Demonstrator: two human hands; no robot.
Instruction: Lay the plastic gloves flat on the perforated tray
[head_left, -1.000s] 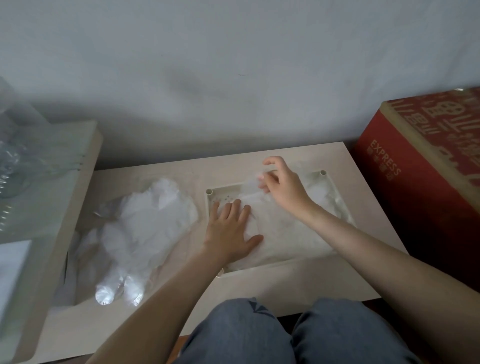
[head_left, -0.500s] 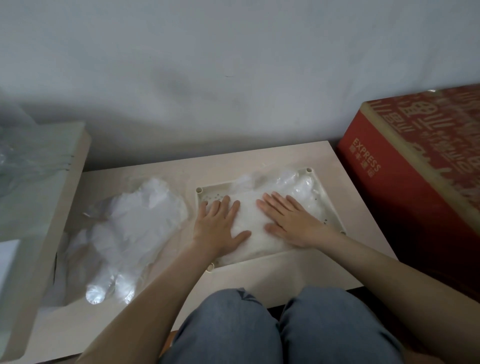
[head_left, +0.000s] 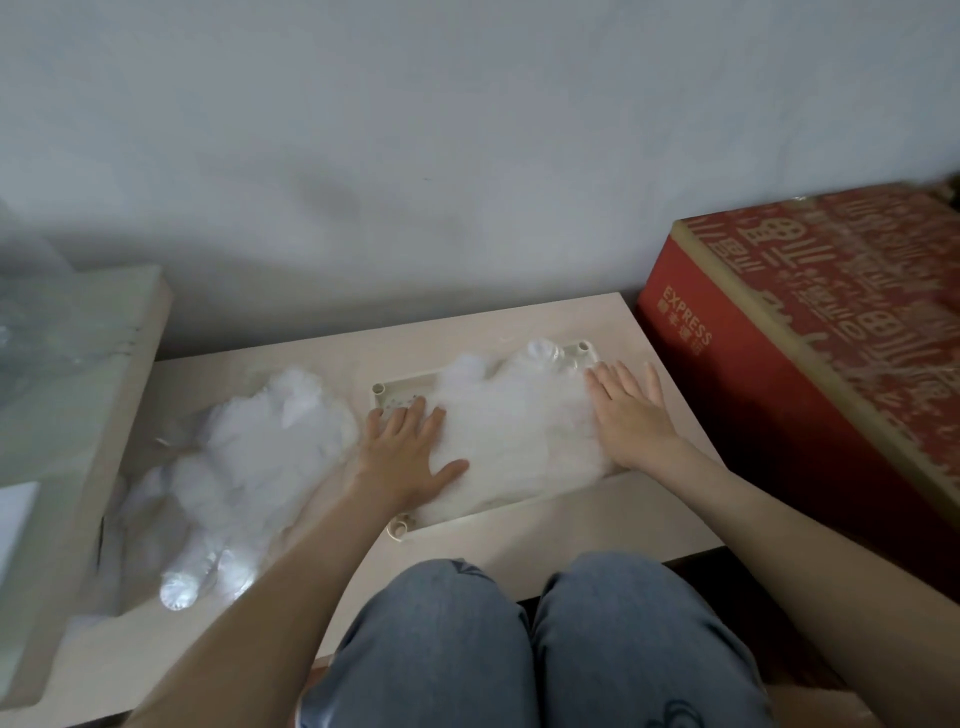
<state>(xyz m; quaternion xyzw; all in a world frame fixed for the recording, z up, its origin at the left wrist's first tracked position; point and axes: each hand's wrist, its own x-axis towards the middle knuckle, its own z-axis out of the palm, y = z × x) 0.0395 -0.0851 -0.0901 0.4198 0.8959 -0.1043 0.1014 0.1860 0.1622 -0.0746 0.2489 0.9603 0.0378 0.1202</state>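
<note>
Plastic gloves (head_left: 519, 431) lay spread over the perforated tray (head_left: 409, 388) on the table (head_left: 519, 535). Left hand (head_left: 402, 457) and right hand (head_left: 631, 415) pressed flat at opposite ends, fingers straight, gripping nothing, presumably to smooth the film. Spare glove pile (head_left: 260, 462) sat just left of the tray.

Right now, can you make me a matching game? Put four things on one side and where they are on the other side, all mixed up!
Things:
1. left hand
2. right hand
3. red box
4. glove pile

Places:
A. right of the table
B. flat on the gloves, at the tray's left end
C. on the table, left of the tray
D. flat on the gloves, at the tray's right end

Pairs: 1-B, 2-D, 3-A, 4-C
</note>
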